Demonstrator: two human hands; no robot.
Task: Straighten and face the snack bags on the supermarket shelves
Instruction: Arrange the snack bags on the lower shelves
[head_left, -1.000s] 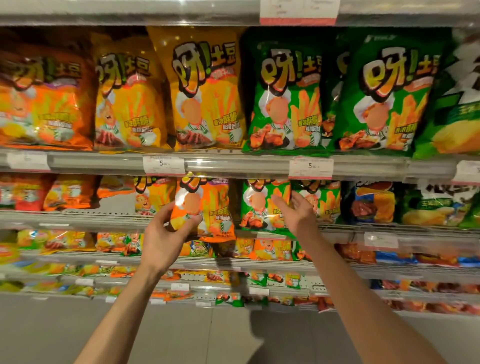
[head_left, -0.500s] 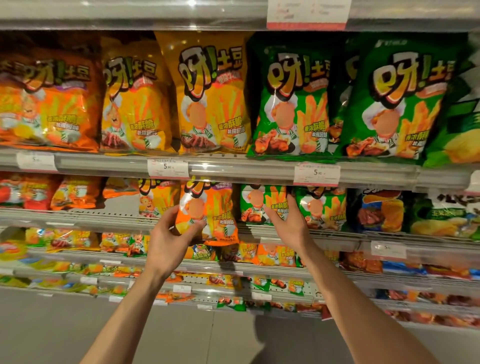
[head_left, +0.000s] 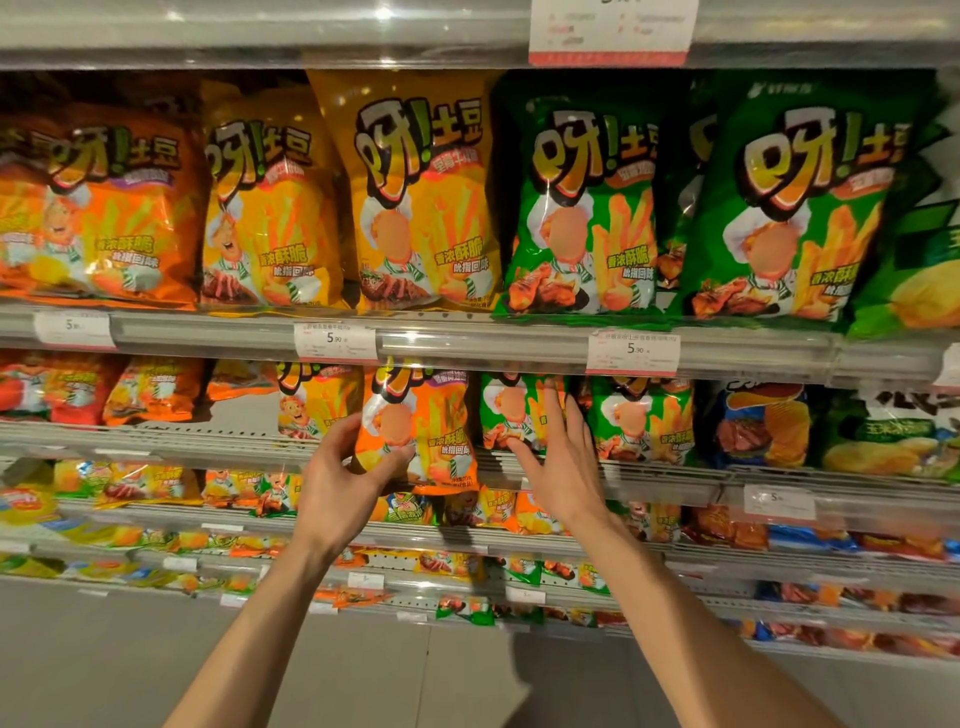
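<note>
My left hand (head_left: 345, 480) grips the lower left corner of a small orange snack bag (head_left: 434, 426), which hangs over the front edge of the second shelf (head_left: 208, 447). My right hand (head_left: 563, 457) has straight fingers laid against a small green snack bag (head_left: 506, 415) standing just right of the orange one. A second small green bag (head_left: 644, 421) stands further right. Large orange, yellow and green bags (head_left: 587, 208) stand in a row on the shelf above.
Price tags (head_left: 335, 340) clip to the shelf rails. Left of the orange bag is a small yellow bag (head_left: 311, 400), then a gap (head_left: 244, 410) with more bags beyond. Blue and green chip bags (head_left: 763, 426) fill the right. Lower shelves hold several smaller packets above the grey floor (head_left: 104, 660).
The view has drifted slightly downward. My right hand slid from between the two green bags onto the left one and flattened there. My left hand keeps its hold on the orange bag.
</note>
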